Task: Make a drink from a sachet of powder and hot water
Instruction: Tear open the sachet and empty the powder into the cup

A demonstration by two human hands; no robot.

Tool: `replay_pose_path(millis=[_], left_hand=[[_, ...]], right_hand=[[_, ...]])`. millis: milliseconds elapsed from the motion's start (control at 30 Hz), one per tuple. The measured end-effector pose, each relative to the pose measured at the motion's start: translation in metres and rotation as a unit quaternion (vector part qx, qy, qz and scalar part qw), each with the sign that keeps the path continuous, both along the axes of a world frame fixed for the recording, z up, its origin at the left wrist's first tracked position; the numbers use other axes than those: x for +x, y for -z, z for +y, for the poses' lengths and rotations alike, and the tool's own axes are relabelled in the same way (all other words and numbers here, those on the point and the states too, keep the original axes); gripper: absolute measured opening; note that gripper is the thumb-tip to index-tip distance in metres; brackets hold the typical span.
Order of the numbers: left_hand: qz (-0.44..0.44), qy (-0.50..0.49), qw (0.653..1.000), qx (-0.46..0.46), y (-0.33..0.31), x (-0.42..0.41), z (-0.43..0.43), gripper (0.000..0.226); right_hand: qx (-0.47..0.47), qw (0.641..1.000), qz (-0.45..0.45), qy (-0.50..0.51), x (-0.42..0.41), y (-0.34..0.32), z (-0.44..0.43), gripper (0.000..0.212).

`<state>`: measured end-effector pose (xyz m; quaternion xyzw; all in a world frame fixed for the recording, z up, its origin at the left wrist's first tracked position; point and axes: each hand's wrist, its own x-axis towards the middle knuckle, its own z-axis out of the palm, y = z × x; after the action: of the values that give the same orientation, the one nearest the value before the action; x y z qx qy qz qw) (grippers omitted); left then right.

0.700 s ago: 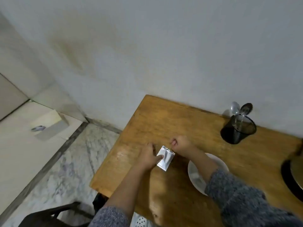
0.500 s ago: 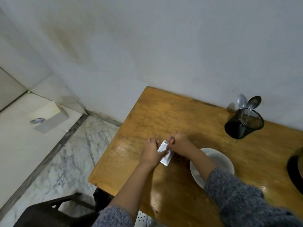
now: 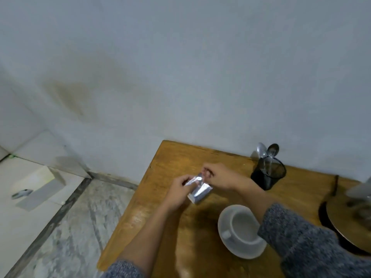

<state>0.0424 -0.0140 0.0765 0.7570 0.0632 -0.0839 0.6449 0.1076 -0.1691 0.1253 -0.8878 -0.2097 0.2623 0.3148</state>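
A small silver sachet is held over the wooden table, between both hands. My left hand pinches its upper left corner. My right hand pinches the top edge from the right, fingers curled around a strip of the foil. A white cup stands empty on a white saucer, below my right forearm. At the right edge a kettle rests on its dark base, blurred and cut off by the frame.
A black mesh holder with two spoons stands near the wall at the table's back. The table's left edge drops to a marble floor. A pale box lies on the floor at left.
Both hands have lifted the sachet and pulled apart at its top; the right hand has moved up and right. The cup inside the saucer has come into view.
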Motion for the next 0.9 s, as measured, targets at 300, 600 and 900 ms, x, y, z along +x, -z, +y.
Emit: replay_pose_path(millis=[300, 600, 900], left_hand=[[-0.076, 0.005, 0.997, -0.020, -0.092, 0.032, -0.024, 0.011], [-0.165, -0.015, 0.986, -0.017, -0.136, 0.031, -0.035, 0.019], [-0.117, -0.066, 0.991, 0.004, -0.148, 0.022, -0.033, 0.021]], right_hand=[[0.041, 0.985, -0.159, 0.045, 0.006, -0.100, -0.023, 0.016], [0.084, 0.978, -0.172, 0.079, -0.002, -0.149, -0.030, 0.013], [0.066, 0.980, -0.182, 0.053, -0.014, -0.157, -0.012, 0.017]])
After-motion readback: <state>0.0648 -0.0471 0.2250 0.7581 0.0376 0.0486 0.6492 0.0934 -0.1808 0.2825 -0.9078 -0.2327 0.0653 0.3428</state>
